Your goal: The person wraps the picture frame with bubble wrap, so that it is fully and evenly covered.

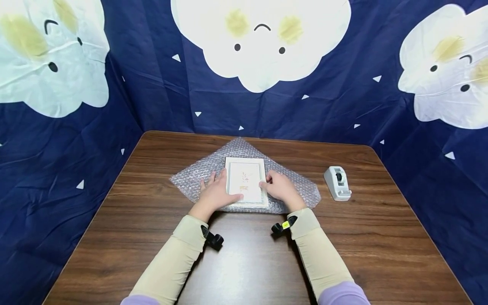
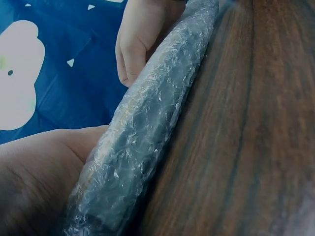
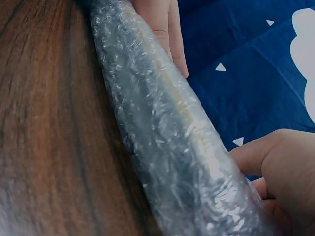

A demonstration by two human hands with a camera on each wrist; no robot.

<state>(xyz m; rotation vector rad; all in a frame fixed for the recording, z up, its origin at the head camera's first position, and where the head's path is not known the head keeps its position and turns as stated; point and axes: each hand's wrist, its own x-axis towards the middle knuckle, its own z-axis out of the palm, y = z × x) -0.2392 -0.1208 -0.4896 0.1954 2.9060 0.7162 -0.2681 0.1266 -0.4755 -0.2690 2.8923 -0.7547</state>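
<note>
At centre, the left hand (image 1: 215, 193) lay spread, the right hand (image 1: 281, 187) pinched the picture (image 1: 250, 171); even, light pressure seemed best against the wrap (image 1: 241, 148) slipping.

Navy cloud-print cloth (image 1: 267, 108) backs a wooden table (image 1: 244, 245).

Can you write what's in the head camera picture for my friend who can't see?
A person's left hand and right hand touch opposite sides of a framed picture on bubble wrap atop a wood-grain table. A white tape dispenser stands to the right, and navy cloth with white clouds hangs behind.
</note>
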